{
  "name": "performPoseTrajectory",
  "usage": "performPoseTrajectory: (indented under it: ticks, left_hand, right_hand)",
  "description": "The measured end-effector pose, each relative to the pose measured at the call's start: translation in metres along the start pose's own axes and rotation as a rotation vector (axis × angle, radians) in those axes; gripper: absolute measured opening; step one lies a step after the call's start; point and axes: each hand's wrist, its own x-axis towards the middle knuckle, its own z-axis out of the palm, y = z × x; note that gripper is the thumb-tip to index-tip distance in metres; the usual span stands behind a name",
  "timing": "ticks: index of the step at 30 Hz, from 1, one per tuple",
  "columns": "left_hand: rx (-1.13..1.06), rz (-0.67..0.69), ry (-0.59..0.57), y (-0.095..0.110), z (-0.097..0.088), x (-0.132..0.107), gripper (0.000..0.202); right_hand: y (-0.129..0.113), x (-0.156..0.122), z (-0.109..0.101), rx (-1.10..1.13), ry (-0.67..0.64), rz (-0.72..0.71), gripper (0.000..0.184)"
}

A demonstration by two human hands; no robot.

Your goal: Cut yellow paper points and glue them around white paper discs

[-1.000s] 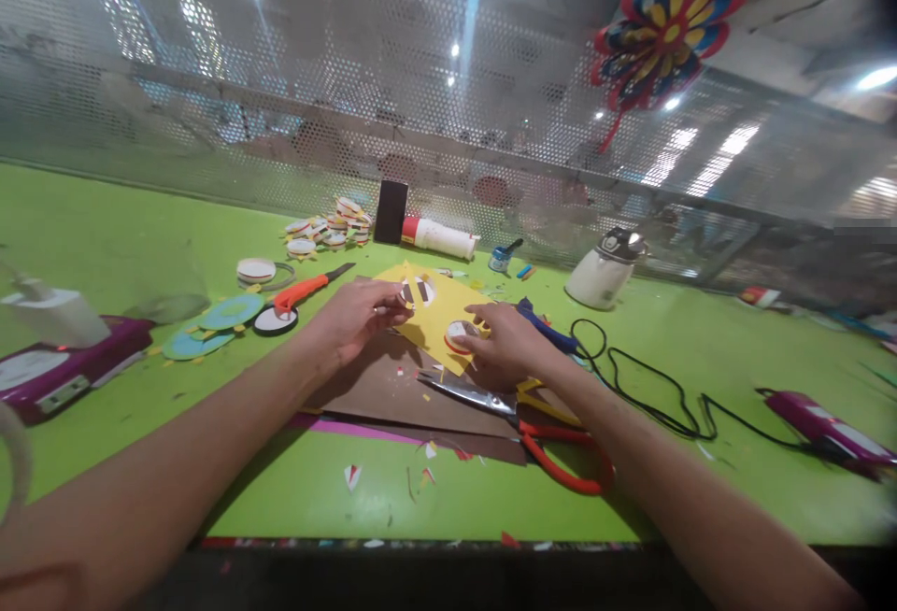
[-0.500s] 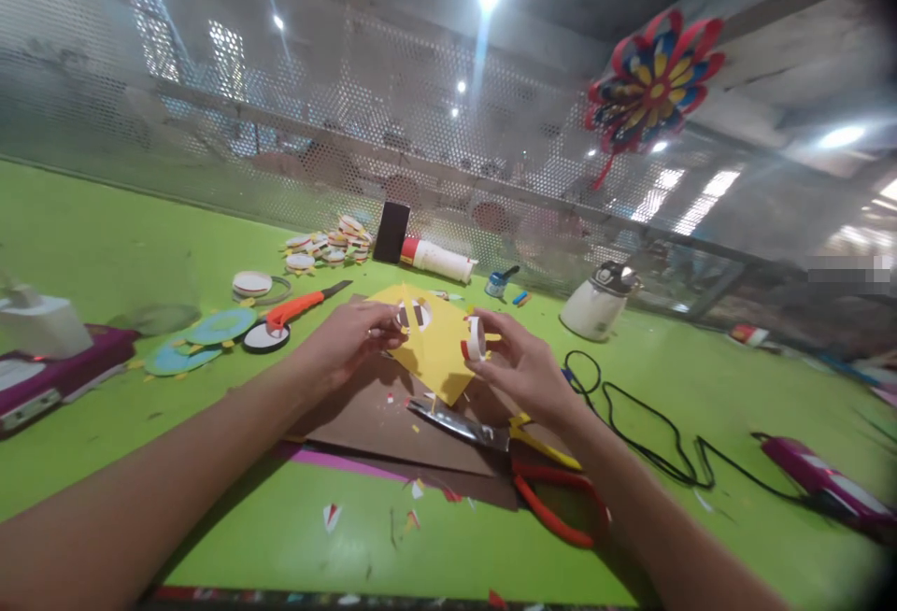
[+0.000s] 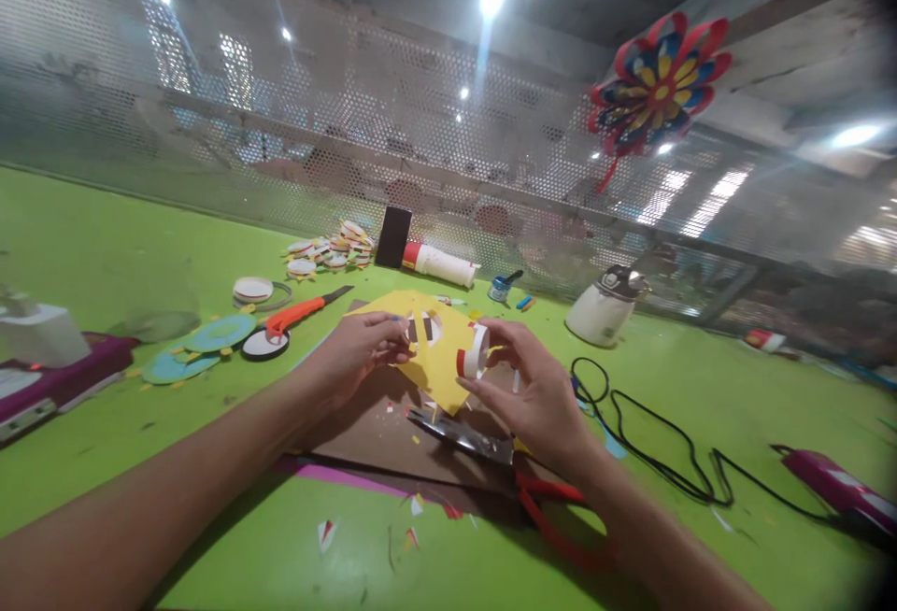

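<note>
My left hand (image 3: 357,354) pinches the near-left edge of a yellow paper sheet (image 3: 438,354) that has round and slotted cut-outs, and lifts it slightly above a brown sheet (image 3: 371,419). My right hand (image 3: 533,387) holds a small white disc with a red rim (image 3: 475,351) upright between thumb and fingers, right beside the yellow sheet. Red-handled scissors (image 3: 491,452) lie on the brown sheet just below both hands.
On the green table (image 3: 105,247) lie an orange utility knife (image 3: 301,309), blue paper rings (image 3: 203,345), a pile of discs (image 3: 333,251), a glue bottle (image 3: 438,262), a white pot (image 3: 603,307), a black cable (image 3: 665,443) and purple tools at both sides. A mesh screen stands behind.
My right hand picked the red-rimmed disc off the yellow sheet and raised it upright. My left hand lifted the sheet's edge. The camera tilted a little.
</note>
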Motion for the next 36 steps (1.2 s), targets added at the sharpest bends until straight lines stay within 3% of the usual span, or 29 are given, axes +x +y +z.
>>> performPoseTrajectory:
  ticks: [7,15,22,28,36]
  left_hand:
    - [-0.038,-0.054,-0.020,0.000,0.012,-0.007,0.006]
    - [-0.083,-0.129,-0.077,0.000,0.016,-0.012,0.012]
    - [-0.100,-0.172,-0.092,-0.001,0.024,-0.018,0.012]
    - [-0.001,-0.321,-0.110,0.003,0.030,-0.026,0.020]
    - [0.031,-0.258,-0.126,-0.001,0.032,-0.027,0.023]
  right_hand:
    - [-0.002,0.000,0.004,-0.124,0.025,-0.007,0.052]
    - [0.000,-0.001,0.001,-0.143,0.063,0.179,0.045]
    - [-0.009,-0.003,0.002,-0.263,0.030,0.050,0.043]
    - [-0.012,-0.005,0.006,-0.293,0.028,0.092,0.046]
    - [-0.012,-0.007,0.007,-0.419,0.024,0.087,0.042]
